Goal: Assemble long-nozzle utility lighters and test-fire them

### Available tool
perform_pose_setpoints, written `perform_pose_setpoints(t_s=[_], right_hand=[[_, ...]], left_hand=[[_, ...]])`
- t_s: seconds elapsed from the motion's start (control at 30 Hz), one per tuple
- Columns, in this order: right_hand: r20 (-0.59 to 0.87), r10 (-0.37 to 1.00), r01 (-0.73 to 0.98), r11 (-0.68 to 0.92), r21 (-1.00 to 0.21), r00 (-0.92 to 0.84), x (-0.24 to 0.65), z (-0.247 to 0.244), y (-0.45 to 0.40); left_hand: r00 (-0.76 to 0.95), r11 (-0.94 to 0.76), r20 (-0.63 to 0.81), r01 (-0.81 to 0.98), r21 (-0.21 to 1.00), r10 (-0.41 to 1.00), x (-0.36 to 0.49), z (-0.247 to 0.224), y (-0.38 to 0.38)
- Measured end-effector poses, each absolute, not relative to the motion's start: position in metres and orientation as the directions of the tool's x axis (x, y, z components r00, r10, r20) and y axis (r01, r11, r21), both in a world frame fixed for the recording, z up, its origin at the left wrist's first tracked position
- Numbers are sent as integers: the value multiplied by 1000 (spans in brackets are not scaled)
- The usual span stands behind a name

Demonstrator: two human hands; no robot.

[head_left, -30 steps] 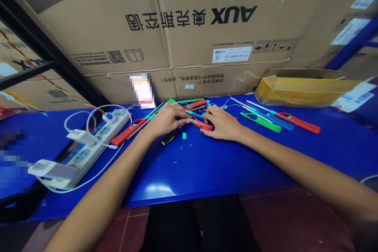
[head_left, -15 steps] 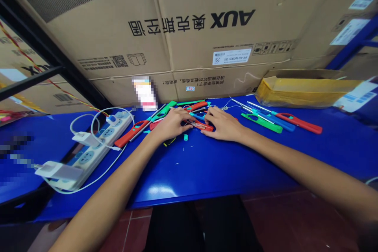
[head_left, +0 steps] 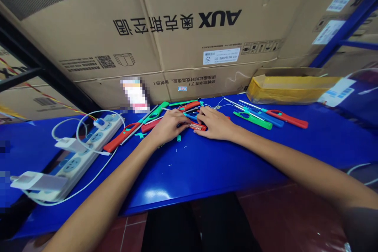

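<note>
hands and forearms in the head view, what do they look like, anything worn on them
The left hand and right hand are bare, with no gloves, watch or bracelet visible. Both forearms are uncovered. The dark patch near the right elbow could be sleeve or shadow; I can't tell.
</note>
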State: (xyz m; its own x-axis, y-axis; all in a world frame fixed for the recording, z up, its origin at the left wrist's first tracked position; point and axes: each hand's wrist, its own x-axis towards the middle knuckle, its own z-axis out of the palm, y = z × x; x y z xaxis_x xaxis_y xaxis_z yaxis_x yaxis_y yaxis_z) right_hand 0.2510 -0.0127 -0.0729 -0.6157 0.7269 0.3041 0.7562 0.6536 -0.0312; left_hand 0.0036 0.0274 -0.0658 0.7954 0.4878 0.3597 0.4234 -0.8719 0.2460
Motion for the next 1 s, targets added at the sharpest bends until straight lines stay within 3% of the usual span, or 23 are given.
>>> perform_pose_setpoints(t_s=[0.47, 1.0], right_hand=[[352, 715, 754, 655, -38, -604, 251, -80, -11], [358, 708, 737, 671, -75, -608, 251, -77, -10]], left_hand=[[784, -854, 340, 465, 234, 520, 4, -65, 25], [705, -755, 334, 441, 485, 626, 7, -71, 27]])
